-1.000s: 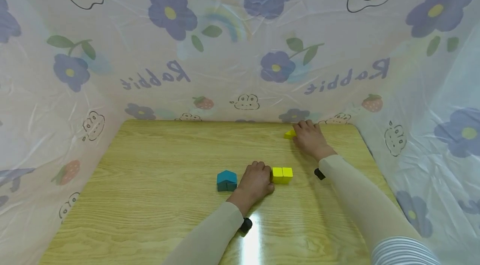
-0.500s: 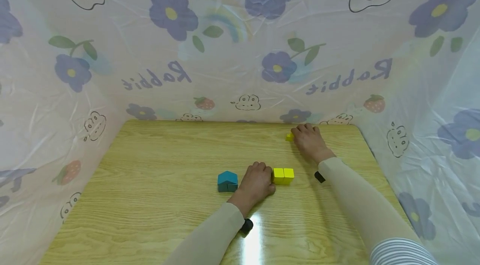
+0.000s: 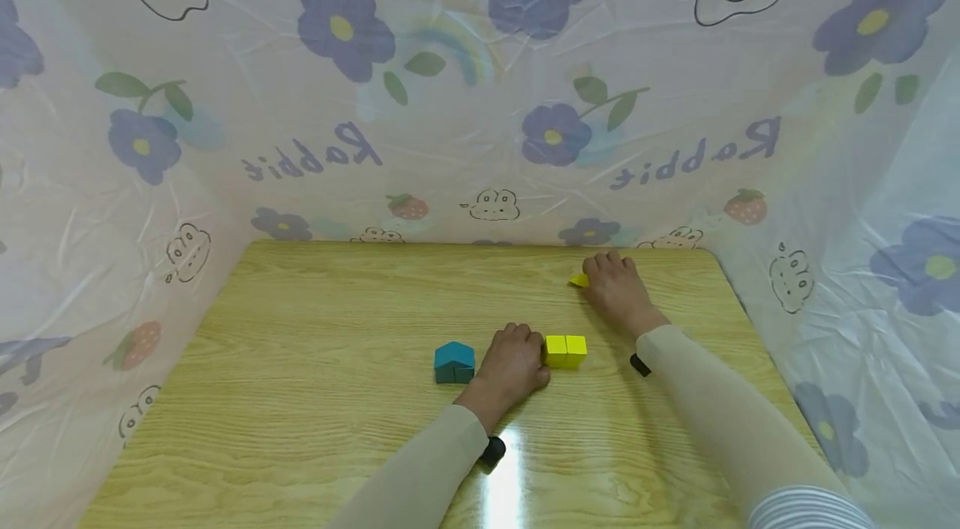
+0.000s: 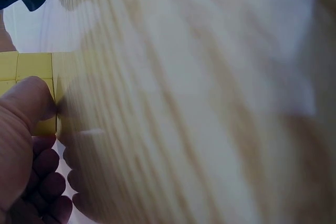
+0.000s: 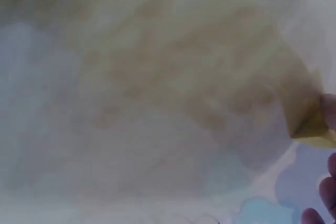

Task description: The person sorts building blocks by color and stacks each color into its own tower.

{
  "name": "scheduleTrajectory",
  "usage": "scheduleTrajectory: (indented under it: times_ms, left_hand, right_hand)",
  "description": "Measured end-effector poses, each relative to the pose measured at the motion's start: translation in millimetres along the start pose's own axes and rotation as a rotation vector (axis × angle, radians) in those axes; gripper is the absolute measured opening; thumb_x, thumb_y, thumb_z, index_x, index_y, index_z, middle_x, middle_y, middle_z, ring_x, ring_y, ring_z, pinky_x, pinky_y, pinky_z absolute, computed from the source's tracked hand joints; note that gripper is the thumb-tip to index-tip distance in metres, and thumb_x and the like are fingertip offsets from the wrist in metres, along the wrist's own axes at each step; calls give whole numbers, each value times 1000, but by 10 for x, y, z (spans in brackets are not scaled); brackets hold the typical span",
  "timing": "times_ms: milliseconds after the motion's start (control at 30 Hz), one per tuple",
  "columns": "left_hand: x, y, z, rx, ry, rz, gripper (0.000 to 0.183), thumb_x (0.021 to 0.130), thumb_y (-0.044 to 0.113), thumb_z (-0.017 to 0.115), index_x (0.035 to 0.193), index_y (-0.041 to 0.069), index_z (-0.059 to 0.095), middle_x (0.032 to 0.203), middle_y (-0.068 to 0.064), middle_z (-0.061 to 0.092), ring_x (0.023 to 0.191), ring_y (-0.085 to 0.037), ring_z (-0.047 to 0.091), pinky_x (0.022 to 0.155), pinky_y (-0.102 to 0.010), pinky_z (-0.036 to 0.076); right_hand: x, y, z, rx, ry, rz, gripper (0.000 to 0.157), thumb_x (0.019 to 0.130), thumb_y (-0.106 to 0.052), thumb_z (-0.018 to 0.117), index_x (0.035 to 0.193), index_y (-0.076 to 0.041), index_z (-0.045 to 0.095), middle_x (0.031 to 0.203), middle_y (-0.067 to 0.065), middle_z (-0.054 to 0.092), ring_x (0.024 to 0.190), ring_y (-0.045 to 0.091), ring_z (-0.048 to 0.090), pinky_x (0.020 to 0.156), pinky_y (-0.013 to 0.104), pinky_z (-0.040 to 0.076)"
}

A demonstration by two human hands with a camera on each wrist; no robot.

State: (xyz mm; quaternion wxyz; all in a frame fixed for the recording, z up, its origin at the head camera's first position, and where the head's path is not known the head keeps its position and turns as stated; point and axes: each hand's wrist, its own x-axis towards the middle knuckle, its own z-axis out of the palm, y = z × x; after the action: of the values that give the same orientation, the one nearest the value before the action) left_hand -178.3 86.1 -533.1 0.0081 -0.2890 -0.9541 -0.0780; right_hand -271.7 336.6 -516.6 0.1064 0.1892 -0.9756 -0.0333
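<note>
In the head view my left hand (image 3: 513, 362) is at the left side of two yellow blocks (image 3: 566, 351) that sit side by side. The left wrist view shows its thumb against the face of a yellow block (image 4: 44, 125), with the other fingers curled beyond it. Farther back, my right hand (image 3: 618, 291) pinches a small yellow wedge-shaped block (image 3: 578, 281), mostly covered by the fingers. Only the edge of this block (image 5: 310, 124) and some fingertips appear in the right wrist view. A teal group of blocks (image 3: 454, 362) with a peaked top stands left of my left hand.
The wooden tabletop (image 3: 337, 329) is glossy and reflects light near the front. A patterned sheet (image 3: 420, 121) rises behind it and along both sides. Each wrist carries a black camera, such as the left one (image 3: 492, 451).
My right hand has come slightly toward me from the table's back edge, and the yellow wedge has turned in its fingers. My left hand and the teal blocks have stayed in place.
</note>
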Motion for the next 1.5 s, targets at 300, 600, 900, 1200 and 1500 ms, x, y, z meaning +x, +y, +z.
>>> scheduleTrajectory:
  times_ms: [300, 600, 900, 1200, 1500]
  left_hand:
    - [-6, 8, -31, -14, -24, -13, 34, 98, 39, 70, 120, 13, 69, 109, 0, 63, 100, -18, 53, 97, -36, 50]
    - [-4, 12, -35, -4, -15, -13, 32, 98, 39, 70, 117, 13, 68, 108, 0, 63, 100, -19, 53, 95, -36, 50]
    - [-1, 20, -51, -14, -29, -22, 34, 98, 40, 71, 118, 12, 69, 108, -1, 64, 101, -19, 54, 97, -36, 50]
    - [11, 15, -31, -16, -26, -26, 34, 98, 40, 71, 118, 13, 68, 109, -1, 64, 101, -19, 53, 96, -36, 49]
    - [3, 21, -34, -19, -24, -24, 34, 98, 39, 71, 118, 13, 69, 109, 0, 64, 100, -18, 53, 96, -35, 48]
  right_hand:
    - [-75, -15, 29, -87, 26, -40, 39, 101, -36, 72, 116, -3, 57, 108, 14, 57, 107, 36, 49, 93, 53, 42]
    - [-121, 38, 51, -89, 13, 18, 39, 101, -36, 65, 118, -2, 61, 118, 16, 60, 115, 39, 50, 102, 59, 40]
    - [-146, 16, 24, -35, 25, -8, 33, 99, -29, 69, 114, -1, 59, 112, 16, 59, 111, 39, 51, 99, 58, 40]
    - [-179, -15, 7, -102, 113, -48, 32, 96, -29, 70, 107, -4, 53, 107, 14, 56, 105, 37, 50, 95, 53, 41]
    - [-233, -39, -51, -122, 165, -77, 38, 94, -32, 75, 106, -3, 53, 105, 15, 56, 102, 38, 50, 91, 52, 41]
